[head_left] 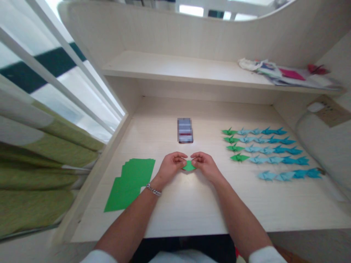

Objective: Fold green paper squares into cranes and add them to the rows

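Between my two hands is a small folded piece of green paper (pixel 189 166), just above the middle of the desk. My left hand (pixel 173 162) pinches its left end, thumb on top and fingers curled behind. At its right end, my right hand (pixel 203 163) grips it the same way. The paper's lower edge comes to a blunt point towards me; its back side is hidden. Left of my left forearm lie overlapping sheets of green paper (pixel 131 184). Over to the right stand rows of folded paper cranes (pixel 255 140) in green, light blue and darker blue.
A phone (pixel 185 130) lies flat beyond my hands. Above the desk (pixel 186 208) runs a shelf (pixel 175 69) with papers and a plastic bag (pixel 252 65) at its right. A cable (pixel 301 120) hangs from a socket at right. Curtains (pixel 41 182) and bars flank the left side.
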`<action>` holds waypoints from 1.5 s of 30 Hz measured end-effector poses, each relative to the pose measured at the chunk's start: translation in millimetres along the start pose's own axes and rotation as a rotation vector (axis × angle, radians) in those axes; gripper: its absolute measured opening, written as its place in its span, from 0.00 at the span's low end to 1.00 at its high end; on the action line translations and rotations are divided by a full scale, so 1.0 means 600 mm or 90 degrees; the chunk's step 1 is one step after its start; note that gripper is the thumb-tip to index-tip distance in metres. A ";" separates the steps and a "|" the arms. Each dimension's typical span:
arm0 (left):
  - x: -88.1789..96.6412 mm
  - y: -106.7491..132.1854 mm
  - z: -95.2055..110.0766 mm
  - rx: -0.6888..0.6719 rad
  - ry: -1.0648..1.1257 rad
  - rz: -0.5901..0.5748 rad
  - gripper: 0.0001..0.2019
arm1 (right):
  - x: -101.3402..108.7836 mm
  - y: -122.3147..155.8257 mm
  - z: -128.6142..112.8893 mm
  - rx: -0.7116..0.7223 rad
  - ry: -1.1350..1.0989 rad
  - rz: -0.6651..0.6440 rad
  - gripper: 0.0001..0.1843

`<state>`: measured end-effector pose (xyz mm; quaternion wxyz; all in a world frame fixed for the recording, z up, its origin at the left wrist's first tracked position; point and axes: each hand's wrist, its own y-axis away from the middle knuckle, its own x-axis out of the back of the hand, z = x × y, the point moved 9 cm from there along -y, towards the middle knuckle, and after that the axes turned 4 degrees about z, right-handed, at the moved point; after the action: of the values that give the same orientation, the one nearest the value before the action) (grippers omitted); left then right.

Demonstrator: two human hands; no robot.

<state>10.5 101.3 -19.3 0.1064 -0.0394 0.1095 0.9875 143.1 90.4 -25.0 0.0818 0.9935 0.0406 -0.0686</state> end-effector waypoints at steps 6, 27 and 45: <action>-0.002 0.001 0.003 0.013 0.022 -0.036 0.16 | 0.006 -0.003 0.001 0.045 0.083 -0.004 0.11; 0.011 -0.005 -0.004 0.002 0.017 0.048 0.12 | 0.025 0.001 -0.023 0.097 0.115 0.112 0.15; 0.010 0.003 0.022 -0.059 -0.071 0.072 0.07 | 0.019 0.001 -0.020 0.087 0.104 0.104 0.10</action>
<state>3.7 103.7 -6.7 0.0541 0.0170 0.0595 0.9966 155.8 92.5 -15.0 0.0155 0.9990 -0.0387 0.0167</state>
